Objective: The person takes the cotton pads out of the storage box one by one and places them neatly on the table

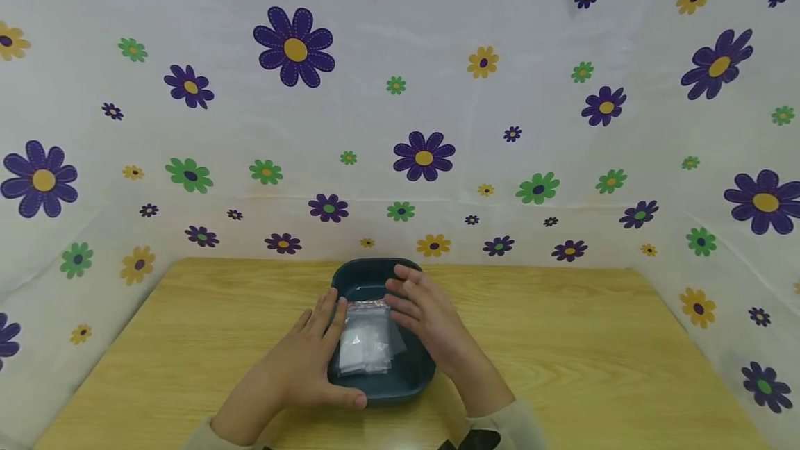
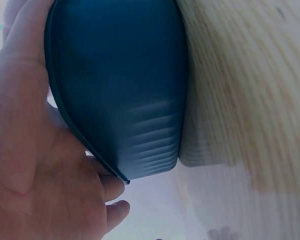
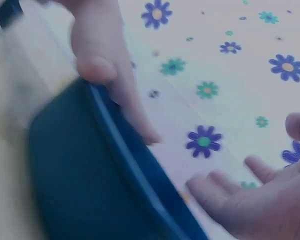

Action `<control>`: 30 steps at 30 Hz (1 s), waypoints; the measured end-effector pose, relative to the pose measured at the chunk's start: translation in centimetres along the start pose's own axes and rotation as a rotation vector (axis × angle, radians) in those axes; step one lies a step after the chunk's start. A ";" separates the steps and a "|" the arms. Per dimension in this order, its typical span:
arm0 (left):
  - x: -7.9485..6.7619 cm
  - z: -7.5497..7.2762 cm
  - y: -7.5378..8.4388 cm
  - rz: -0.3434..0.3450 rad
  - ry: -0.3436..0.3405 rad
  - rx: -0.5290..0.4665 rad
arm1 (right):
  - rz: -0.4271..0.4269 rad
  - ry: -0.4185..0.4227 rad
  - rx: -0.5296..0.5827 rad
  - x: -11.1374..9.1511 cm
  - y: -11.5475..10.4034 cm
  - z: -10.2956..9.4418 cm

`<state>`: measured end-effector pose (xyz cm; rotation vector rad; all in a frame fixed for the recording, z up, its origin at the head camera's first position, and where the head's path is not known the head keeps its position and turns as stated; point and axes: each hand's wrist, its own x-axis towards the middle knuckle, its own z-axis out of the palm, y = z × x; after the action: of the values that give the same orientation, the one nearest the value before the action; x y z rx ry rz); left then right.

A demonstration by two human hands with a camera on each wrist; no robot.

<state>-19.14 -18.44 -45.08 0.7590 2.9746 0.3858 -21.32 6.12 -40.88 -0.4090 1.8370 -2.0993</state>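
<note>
A dark teal plastic basin [image 1: 400, 394] stands on the wooden table, and a stack of clear zip bags [image 1: 365, 346] lies inside it. My left hand [image 1: 303, 363] rests along the basin's left rim, fingers stretched forward and thumb over the near rim. In the left wrist view, this hand [image 2: 45, 150] lies along the rim beside the basin's ribbed outer wall [image 2: 115, 75]. My right hand [image 1: 431, 318] is over the basin's right side, palm turned inward, fingers loosely bent and holding nothing. The right wrist view has the right hand [image 3: 270, 200] apart from the basin [image 3: 90, 175].
Light wood tabletop [image 1: 562, 339] extends on both sides of the basin. A white cloth [image 1: 362, 117] printed with purple, yellow and green flowers hangs behind the table and along its left and right sides.
</note>
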 end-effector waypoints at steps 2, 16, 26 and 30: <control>0.0 0.1 0.0 0.002 0.003 0.001 | 0.068 0.018 0.107 -0.1 0.4 0.3; -0.2 0.2 0.1 -0.022 0.015 0.039 | 0.190 0.107 0.269 0.0 2.2 1.8; 0.0 0.2 0.2 -0.015 0.017 0.056 | 0.227 0.122 0.294 0.1 2.9 1.8; -0.1 0.1 0.2 -0.020 0.005 0.052 | 0.230 0.124 0.317 0.2 3.0 1.8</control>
<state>-18.95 -18.22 -45.16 0.7336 3.0049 0.3113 -20.58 4.06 -43.66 0.0106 1.4914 -2.2385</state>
